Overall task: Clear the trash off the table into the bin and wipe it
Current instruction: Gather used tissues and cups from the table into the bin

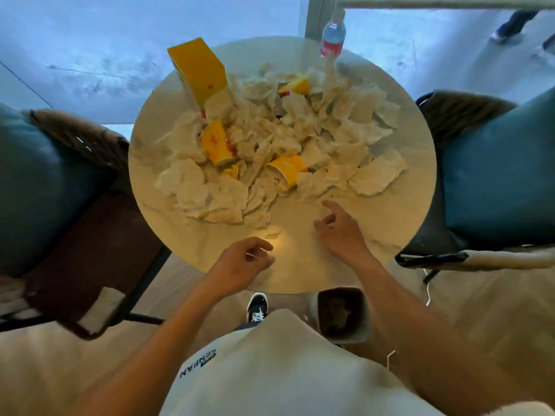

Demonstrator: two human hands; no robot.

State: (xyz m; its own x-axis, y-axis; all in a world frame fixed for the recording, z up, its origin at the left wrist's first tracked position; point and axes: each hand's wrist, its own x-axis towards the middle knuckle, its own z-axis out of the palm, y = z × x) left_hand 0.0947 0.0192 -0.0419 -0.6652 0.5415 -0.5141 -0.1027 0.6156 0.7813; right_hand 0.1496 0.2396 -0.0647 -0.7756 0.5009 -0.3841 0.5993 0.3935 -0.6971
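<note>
Glossy table [390, 223], crumpled paper napkins [186, 178]

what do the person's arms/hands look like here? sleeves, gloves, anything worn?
Both arms are bare from hand to above the elbow: no gloves or long sleeves. No watch, ring or band shows on the left hand or right hand. A cream top with dark printed lettering covers the torso.

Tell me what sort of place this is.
Probably a cafe or lounge seating corner, though I can't be sure. A small round table stands between two cushioned armchairs, right against a big glass wall, and it is littered with yellow paper cups and crumpled napkins.
</note>
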